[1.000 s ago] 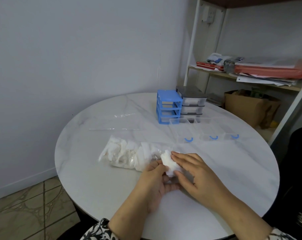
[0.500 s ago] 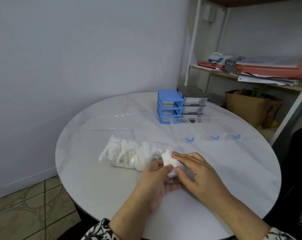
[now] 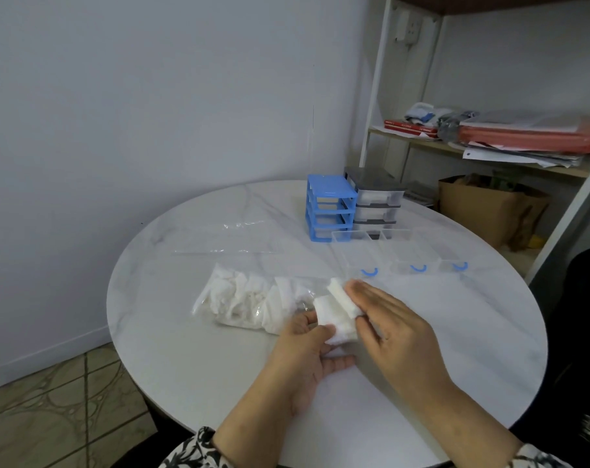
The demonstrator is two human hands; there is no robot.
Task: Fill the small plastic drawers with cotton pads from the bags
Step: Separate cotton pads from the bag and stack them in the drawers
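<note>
Three clear plastic drawers with blue handles (image 3: 354, 255) (image 3: 403, 251) (image 3: 450, 251). Two small drawer frames: one blue (image 3: 330, 207), one grey (image 3: 376, 201). Two clear plastic bags: one full of white cotton pads (image 3: 253, 304), one flat (image 3: 229, 238).

Cardboard box (image 3: 489, 211) under shelf (image 3: 422, 145) (papers (image 3: 523, 153) stacked).
</note>
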